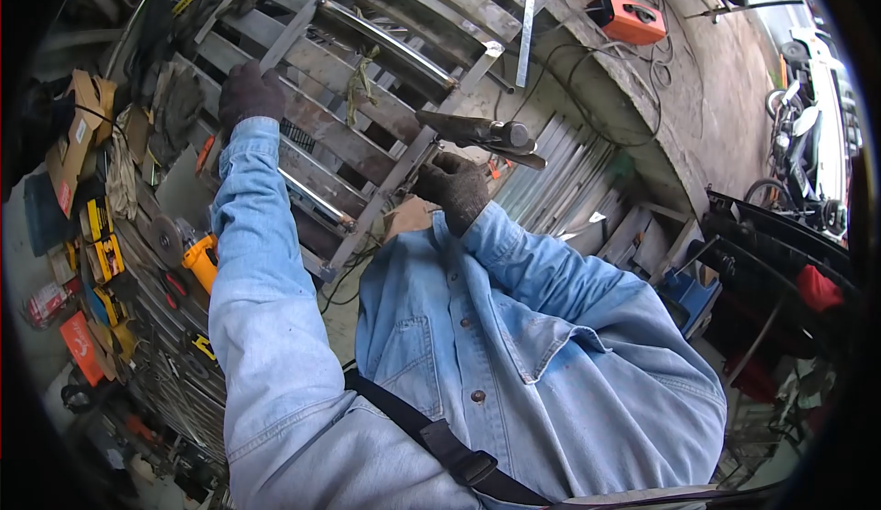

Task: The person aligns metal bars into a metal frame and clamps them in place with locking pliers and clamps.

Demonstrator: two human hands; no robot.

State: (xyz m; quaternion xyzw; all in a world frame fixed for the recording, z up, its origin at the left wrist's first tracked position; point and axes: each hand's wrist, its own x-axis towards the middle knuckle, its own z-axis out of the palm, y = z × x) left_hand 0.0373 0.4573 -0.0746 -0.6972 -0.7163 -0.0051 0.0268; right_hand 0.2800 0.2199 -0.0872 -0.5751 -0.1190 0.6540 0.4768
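Both hands wear dark gloves. My left hand is at the left side of a slatted metal frame, over one of its bars; its fingers are too dark to make out. My right hand is closed at the near right edge of the frame, fingers curled in; what they hold is hidden. Just above it, a dark metal tool with a round end juts to the right past the frame's edge. Shiny round bars lie along the frame, and a scrap of greenish cloth hangs on a slat.
An orange-red machine with cables stands at the upper right, near a steel ruler. Metal strips lie beyond my right hand. At the left are an angle grinder, boxes and tools. Vehicles are outside at the right.
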